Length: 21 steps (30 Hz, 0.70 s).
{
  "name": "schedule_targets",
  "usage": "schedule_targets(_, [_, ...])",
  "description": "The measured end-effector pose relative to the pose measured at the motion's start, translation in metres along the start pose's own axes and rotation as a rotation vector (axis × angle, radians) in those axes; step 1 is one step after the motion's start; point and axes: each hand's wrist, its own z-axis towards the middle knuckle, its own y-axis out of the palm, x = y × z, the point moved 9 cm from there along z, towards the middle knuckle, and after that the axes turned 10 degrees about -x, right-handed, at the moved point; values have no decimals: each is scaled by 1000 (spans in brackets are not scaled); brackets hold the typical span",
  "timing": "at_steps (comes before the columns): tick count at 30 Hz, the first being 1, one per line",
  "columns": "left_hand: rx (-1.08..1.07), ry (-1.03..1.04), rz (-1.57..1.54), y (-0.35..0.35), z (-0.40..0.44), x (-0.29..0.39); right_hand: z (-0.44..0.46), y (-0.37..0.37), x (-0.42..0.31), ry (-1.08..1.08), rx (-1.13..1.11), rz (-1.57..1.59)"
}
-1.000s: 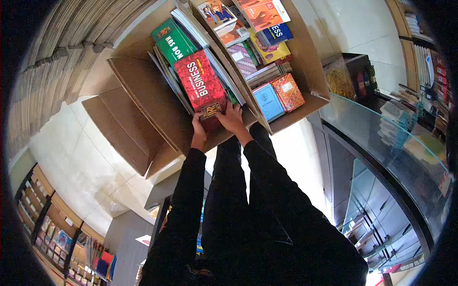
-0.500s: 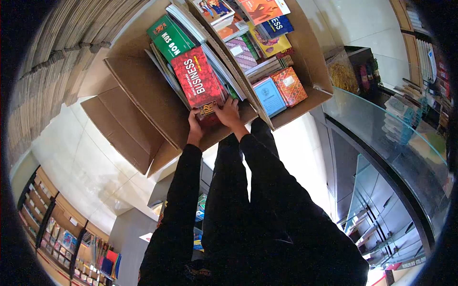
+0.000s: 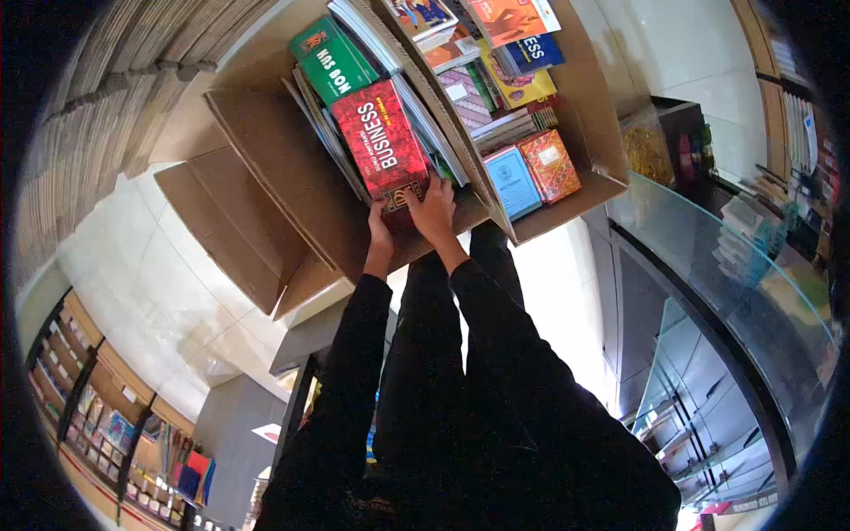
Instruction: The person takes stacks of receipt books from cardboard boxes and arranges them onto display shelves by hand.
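Observation:
A red receipt book point(image 3: 379, 140) with "BUKU KWITANSI BUSINESS" on its cover lies in the left-hand cardboard box point(image 3: 266, 150). My left hand point(image 3: 380, 235) holds the near left corner, thumb on the cover. At the near right corner, my right hand point(image 3: 433, 212) grips the same book, its fingers curled over the side. Whether one book or a stack is under my fingers cannot be seen. Just beyond it sits a green "BON" book point(image 3: 333, 62). White-edged books point(image 3: 428, 124) stand upright along the right side, and thin books point(image 3: 323, 128) lean on the left.
Another cardboard box point(image 3: 591, 150) adjoins on the right, with a blue booklet point(image 3: 512, 183), an orange patterned book point(image 3: 549, 166) and several others. Stacked flat cardboard point(image 3: 115, 106) rises at the left. A glass counter point(image 3: 708, 239) curves along the right. Shelves point(image 3: 106, 416) stand lower left.
The view has shifted slightly, so the boxes and my hands appear a little further right. Both hands keep their hold on the red receipt book.

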Motion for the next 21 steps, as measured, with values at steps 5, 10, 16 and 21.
schedule_targets(5, [-45, 234, 9, -19, 13, -10, 12, -10, 3, -96, -115, 164])
schedule_targets(10, [-123, 300, 83, 27, -18, 16, 11, -21, -5, -135, -138, 82])
schedule_targets(16, [-70, 322, 150, 51, -34, 22, 15, -40, 2, -62, -188, 155])
schedule_targets(21, [-12, 336, 245, 61, -39, 18, 21, -46, -1, -89, -154, 23])
